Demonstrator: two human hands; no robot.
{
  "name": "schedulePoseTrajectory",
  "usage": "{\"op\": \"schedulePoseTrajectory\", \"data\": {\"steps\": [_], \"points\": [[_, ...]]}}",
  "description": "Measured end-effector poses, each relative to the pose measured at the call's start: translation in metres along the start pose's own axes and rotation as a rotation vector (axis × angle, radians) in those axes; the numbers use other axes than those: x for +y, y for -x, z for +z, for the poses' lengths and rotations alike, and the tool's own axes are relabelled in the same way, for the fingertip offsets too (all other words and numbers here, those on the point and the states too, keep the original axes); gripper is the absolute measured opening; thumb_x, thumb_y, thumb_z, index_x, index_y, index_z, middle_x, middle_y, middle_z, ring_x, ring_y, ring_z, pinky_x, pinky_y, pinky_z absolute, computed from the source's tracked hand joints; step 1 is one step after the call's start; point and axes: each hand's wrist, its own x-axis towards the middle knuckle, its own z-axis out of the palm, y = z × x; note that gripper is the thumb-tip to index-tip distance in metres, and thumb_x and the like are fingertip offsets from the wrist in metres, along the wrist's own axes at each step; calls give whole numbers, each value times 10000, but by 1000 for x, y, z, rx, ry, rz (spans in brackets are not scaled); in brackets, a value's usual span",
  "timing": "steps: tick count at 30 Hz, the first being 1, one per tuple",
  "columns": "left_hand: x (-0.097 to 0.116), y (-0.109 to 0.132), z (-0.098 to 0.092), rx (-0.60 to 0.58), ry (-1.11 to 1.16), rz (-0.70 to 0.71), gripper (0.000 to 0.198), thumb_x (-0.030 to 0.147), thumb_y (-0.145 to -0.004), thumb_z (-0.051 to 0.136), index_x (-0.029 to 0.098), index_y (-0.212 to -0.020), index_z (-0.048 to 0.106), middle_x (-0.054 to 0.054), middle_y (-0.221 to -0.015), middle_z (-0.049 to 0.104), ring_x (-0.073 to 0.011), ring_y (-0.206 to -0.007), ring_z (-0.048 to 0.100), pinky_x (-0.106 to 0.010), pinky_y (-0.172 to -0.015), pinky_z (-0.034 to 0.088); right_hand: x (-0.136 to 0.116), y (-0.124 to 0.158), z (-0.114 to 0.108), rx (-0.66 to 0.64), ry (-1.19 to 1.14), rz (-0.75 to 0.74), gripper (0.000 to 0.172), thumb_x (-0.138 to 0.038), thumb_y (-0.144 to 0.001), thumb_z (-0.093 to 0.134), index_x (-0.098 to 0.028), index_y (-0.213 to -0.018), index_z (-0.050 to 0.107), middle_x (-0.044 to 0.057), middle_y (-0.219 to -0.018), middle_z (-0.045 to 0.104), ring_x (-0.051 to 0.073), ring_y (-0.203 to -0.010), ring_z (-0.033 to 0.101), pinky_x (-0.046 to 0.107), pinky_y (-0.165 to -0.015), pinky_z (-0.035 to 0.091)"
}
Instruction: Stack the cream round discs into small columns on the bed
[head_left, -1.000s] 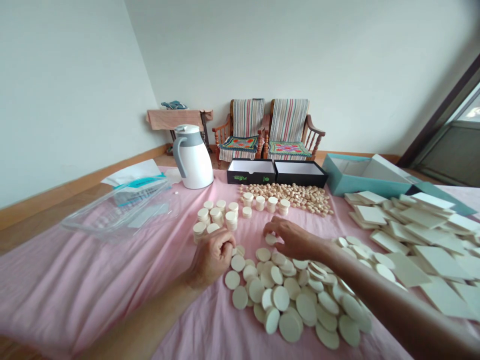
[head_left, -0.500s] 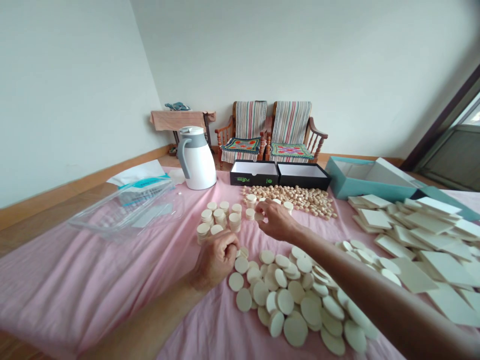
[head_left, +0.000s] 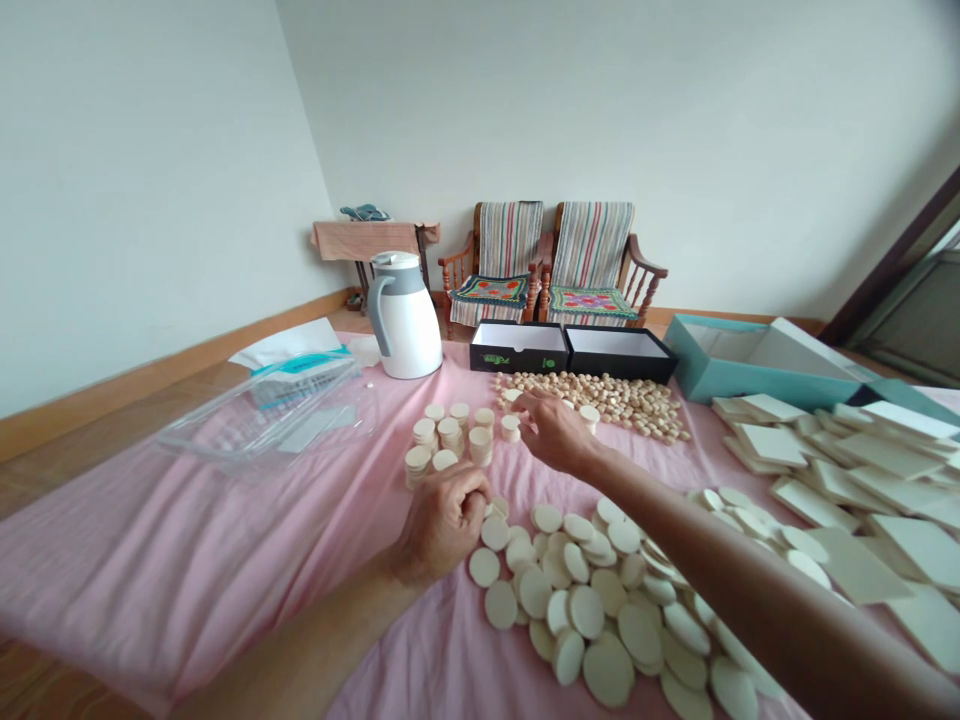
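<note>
My left hand [head_left: 442, 520] rests as a closed fist on the pink cloth [head_left: 225, 540], beside a loose heap of cream discs [head_left: 592, 610]. What the fist holds, if anything, is hidden. My right hand [head_left: 553, 430] reaches forward with its fingers pinched together among the short stacks of discs [head_left: 450, 440], close to one small stack [head_left: 511, 427]. Whatever the pinch holds is too small to make out.
A white jug [head_left: 405, 315] stands behind the stacks. Two open black boxes [head_left: 570, 350] and a spread of small tan discs [head_left: 622, 395] lie further back. Cream square tiles [head_left: 847, 470] and a teal box [head_left: 750, 365] are at the right, a clear plastic bag [head_left: 270, 415] at the left.
My right hand has moved from the near heap of discs forward to the small stacks. The left fist has stayed in place. The view has shifted a little.
</note>
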Motion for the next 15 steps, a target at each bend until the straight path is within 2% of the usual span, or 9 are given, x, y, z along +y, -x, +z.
{"op": "schedulePoseTrajectory", "data": {"steps": [2, 4, 7, 9, 11, 15], "points": [[0, 0, 0, 2, -4, 2, 229, 11, -697, 381, 167, -616, 527, 3, -596, 541, -107, -577, 504, -209, -542, 369, 2, 12, -9, -24, -60, -2, 243, -84, -742, 479, -148, -941, 604, 73, -916, 624, 146, -773, 579, 251, -698, 423], [-1, -1, 1, 5, -12, -1, 228, 16, -706, 384, 166, -612, 527, 2, -592, 542, -107, -573, 501, -210, -543, 369, 4, 27, -20, -143, -134, -53, 227, -80, -707, 521, -149, -898, 623, 52, -847, 642, 143, -757, 581, 247, -690, 434], [0, -1, 2, 0, -30, -4, 224, 22, -720, 387, 166, -608, 518, 5, -586, 537, -104, -563, 496, -210, -544, 368, 4, 49, -33, -365, -269, -142, 290, -106, -665, 588, -157, -946, 639, 48, -900, 652, 140, -771, 587, 238, -671, 454], [0, -2, 2, -9, -44, -7, 226, 26, -729, 386, 166, -607, 515, 8, -581, 534, -102, -556, 492, -210, -543, 366, 3, 61, -36, -437, -313, -166, 344, -120, -654, 605, -165, -993, 638, 51, -947, 644, 135, -770, 585, 232, -657, 458], [1, -2, 2, -12, -56, -14, 229, 28, -734, 385, 165, -607, 518, 10, -578, 533, -102, -553, 492, -210, -542, 363, 2, 68, -34, -446, -315, -184, 343, -121, -647, 603, -166, -985, 646, 48, -922, 636, 127, -739, 578, 228, -649, 453], [2, -3, 2, -12, -71, -33, 230, 26, -725, 392, 164, -605, 532, 14, -570, 531, -101, -547, 491, -209, -538, 358, 0, 72, -20, -353, -290, -192, 254, -81, -678, 516, -149, -876, 660, 44, -830, 623, 116, -704, 570, 220, -662, 438]]}}
